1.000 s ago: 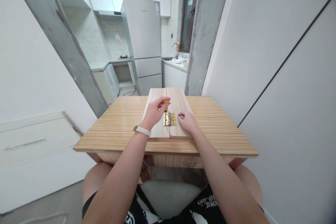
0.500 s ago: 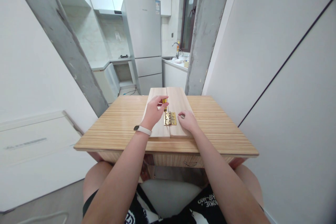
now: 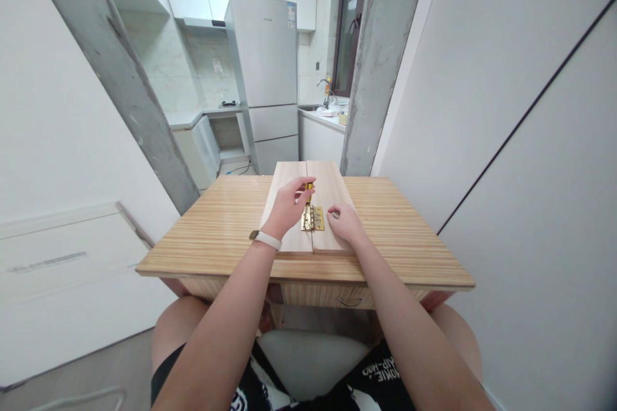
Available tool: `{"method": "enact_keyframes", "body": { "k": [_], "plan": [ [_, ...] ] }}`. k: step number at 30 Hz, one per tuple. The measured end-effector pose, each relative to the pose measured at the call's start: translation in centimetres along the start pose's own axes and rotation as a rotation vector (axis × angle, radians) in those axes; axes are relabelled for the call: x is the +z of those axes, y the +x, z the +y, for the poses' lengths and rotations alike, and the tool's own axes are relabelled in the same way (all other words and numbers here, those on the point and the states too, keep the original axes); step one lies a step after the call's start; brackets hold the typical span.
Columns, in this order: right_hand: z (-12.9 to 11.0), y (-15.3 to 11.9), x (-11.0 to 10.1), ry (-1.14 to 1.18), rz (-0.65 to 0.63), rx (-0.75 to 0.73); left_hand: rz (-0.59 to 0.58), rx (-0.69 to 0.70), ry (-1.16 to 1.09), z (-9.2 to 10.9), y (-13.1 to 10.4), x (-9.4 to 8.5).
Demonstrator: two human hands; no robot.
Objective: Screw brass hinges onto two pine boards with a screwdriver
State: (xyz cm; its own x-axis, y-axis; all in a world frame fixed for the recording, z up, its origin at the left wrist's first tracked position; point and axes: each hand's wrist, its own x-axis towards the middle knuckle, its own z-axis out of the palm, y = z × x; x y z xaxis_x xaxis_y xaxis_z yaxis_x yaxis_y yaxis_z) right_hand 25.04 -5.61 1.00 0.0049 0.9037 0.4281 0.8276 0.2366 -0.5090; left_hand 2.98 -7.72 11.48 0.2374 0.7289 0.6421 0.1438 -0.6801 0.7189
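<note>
Two pale wooden boards lie side by side, the left board [image 3: 289,241] and the right board [image 3: 332,241]. A brass hinge [image 3: 313,218] spans the seam between them, its leaves spread flat. My left hand [image 3: 291,198], with a pale-banded watch on the wrist, is closed around a short yellow-and-black screwdriver [image 3: 309,191]. The screwdriver stands upright just above the hinge; whether its tip touches the metal is too small to tell. My right hand [image 3: 344,221] rests on the right board beside the hinge, fingers curled together. Whatever may be between those fingers is hidden.
The boards lie on a striped wooden table [image 3: 405,237] with a drawer handle [image 3: 349,302] at its front. Behind it stand a grey fridge [image 3: 265,51] and a sink counter with a tap [image 3: 326,87]. White walls rise on both sides.
My left hand has shifted slightly right with the screwdriver, from over the hinge's left leaf toward the seam. My right hand stays where it was.
</note>
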Motion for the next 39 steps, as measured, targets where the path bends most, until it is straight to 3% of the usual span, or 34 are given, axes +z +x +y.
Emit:
{"method": "enact_keyframes", "body": {
  "k": [5, 12, 20, 24, 29, 39],
  "plan": [
    [-0.11, -0.06, -0.03, 0.004, 0.017, -0.020, 0.049, 0.020, 0.059, -0.08, 0.18, 0.13],
    [-0.05, 0.02, 0.10, 0.001, 0.011, -0.004, -0.023, 0.065, 0.111, 0.44, 0.21, -0.09],
    [0.32, -0.01, 0.24, 0.016, 0.012, 0.000, -0.132, 0.004, -0.086, -0.32, 0.27, -0.53],
    [0.47, -0.01, 0.30, 0.017, 0.022, -0.015, -0.088, -0.050, -0.093, -0.18, 0.35, -0.71],
    [0.37, 0.03, 0.24, 0.009, 0.020, -0.017, -0.002, -0.017, 0.022, 0.21, 0.30, -0.62],
    [0.31, 0.05, 0.27, 0.020, 0.018, -0.007, -0.026, -0.027, 0.077, 0.26, 0.16, -0.75]
  ]
}}
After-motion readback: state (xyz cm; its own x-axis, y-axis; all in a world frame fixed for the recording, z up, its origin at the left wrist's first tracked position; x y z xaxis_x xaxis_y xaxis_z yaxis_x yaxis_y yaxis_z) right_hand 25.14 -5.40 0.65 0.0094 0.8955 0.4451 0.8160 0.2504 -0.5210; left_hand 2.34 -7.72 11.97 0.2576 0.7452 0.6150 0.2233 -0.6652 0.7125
